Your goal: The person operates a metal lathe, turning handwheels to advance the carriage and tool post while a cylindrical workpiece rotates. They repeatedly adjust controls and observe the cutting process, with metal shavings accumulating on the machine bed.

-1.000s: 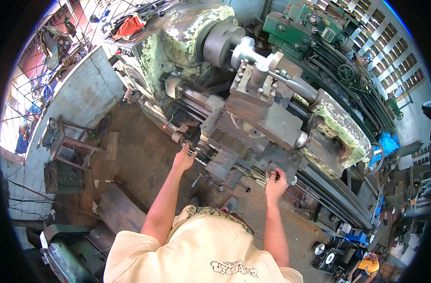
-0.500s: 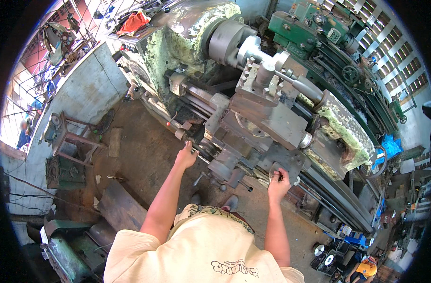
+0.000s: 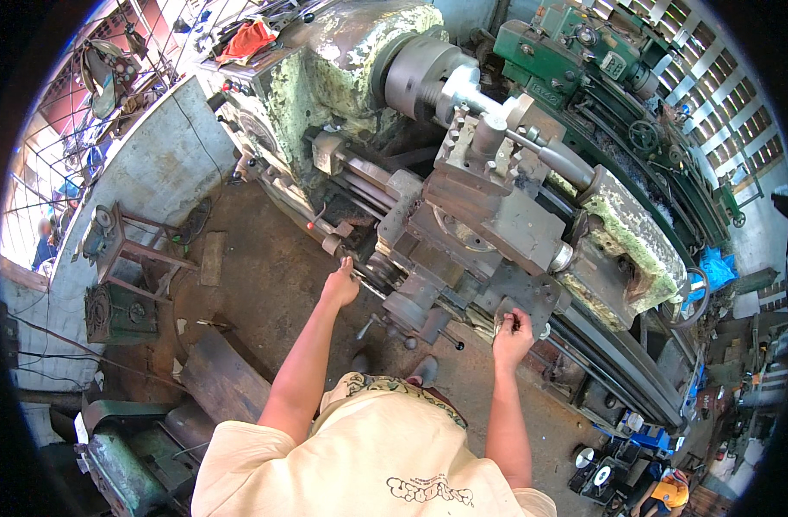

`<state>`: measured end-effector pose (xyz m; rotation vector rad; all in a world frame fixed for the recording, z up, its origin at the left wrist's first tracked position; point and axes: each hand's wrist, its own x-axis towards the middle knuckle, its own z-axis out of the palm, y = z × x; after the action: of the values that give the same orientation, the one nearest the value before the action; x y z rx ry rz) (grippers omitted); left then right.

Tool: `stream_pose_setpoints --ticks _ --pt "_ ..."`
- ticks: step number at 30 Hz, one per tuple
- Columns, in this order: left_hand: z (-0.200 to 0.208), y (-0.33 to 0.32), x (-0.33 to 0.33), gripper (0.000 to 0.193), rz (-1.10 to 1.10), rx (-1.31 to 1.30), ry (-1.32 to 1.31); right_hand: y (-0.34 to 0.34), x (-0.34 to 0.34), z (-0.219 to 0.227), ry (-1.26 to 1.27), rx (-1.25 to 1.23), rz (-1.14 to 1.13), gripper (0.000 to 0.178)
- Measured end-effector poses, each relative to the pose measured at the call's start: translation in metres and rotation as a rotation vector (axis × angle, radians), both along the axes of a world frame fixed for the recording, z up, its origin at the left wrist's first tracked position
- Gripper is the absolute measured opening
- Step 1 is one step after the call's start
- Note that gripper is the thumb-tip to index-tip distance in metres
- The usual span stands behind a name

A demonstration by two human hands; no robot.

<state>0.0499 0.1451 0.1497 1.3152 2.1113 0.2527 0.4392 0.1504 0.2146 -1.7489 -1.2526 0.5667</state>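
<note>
The person stands at the front of a big old lathe (image 3: 497,215), both arms stretched out toward its carriage (image 3: 463,250). The left hand (image 3: 340,284) is at the carriage's left end, arm nearly straight, palm down and fingers loosely spread against the handwheel (image 3: 378,274) on the apron; I cannot tell whether the grip actually closes on it. The right hand (image 3: 512,332) is at the carriage's right end, elbow bent, fingers curled and pressed together around a small crank handle (image 3: 506,320) low on the grey casting.

Above the carriage sits the tool post (image 3: 488,142), and behind that the chuck (image 3: 420,69) holds a bright steel shaft (image 3: 484,99) that runs toward the tailstock (image 3: 626,241), its green paint flaking badly. The headstock (image 3: 342,69), up and left of the carriage, is worn the same way, with a red rag (image 3: 247,39) lying on top.

Room is tight: levers stick out below the carriage near the person's feet, and the bed rails run off to the right. Left of the carriage the dirt floor (image 3: 264,258) is open as far as a concrete wall (image 3: 152,172) and a rusty metal stand (image 3: 122,250). Beyond the lathe stands a second, green machine (image 3: 583,52), and windows line the far wall.
</note>
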Motion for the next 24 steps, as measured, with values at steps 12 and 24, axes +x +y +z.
stream_pose_setpoints --ticks 12,24 --pt "-0.0006 0.0013 -0.0043 0.074 0.007 -0.04 -0.022 -0.0004 -0.0012 0.0021 -0.025 0.031 -0.001 0.017" --pt "-0.0095 0.0024 -0.0103 0.077 0.006 -0.035 -0.003 -0.0007 -0.0018 0.0028 -0.021 0.026 -0.013 0.017"
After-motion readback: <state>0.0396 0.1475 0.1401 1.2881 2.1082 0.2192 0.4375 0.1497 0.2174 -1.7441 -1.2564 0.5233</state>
